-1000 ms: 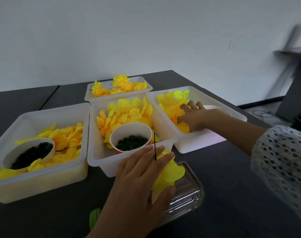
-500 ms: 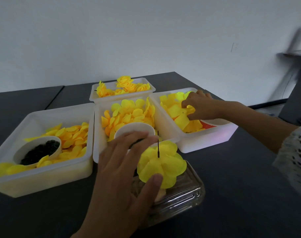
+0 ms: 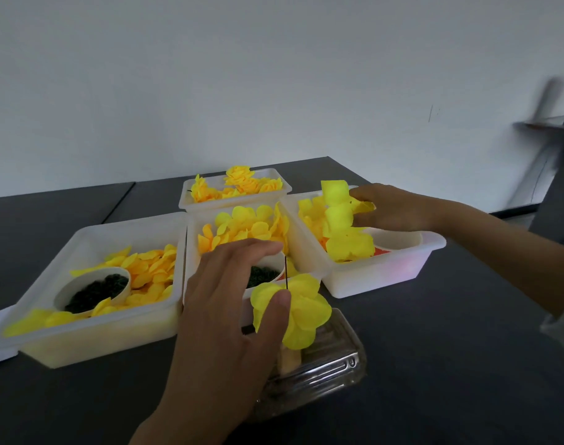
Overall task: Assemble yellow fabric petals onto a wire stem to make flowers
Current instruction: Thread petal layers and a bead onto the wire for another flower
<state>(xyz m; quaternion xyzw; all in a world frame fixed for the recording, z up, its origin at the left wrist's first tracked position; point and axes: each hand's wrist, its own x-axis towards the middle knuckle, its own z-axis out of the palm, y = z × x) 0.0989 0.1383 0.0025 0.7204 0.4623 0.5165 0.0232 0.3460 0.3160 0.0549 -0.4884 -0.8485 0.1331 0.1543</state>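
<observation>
A thin dark wire stem [image 3: 286, 272] stands upright through a stack of yellow fabric petals [image 3: 303, 308], above a clear plastic container [image 3: 325, 364]. My left hand [image 3: 229, 316] holds this stack, its thumb pressed on the petals' left side and its fingers spread over the middle tray. My right hand [image 3: 393, 210] pinches a yellow petal piece [image 3: 338, 207] lifted above the right white tray [image 3: 383, 274]; more petals hang below it.
Several white trays stand on the dark table: a left tray [image 3: 91, 242] with petals and a cup of dark green bits [image 3: 94, 290], a middle tray [image 3: 190, 226] with petals and another cup, a back tray [image 3: 232, 202] with finished flowers. The table edge runs at the right.
My right hand has lifted out of the right tray with a petal piece in its fingers. The left hand has stayed on the petal stack around the wire.
</observation>
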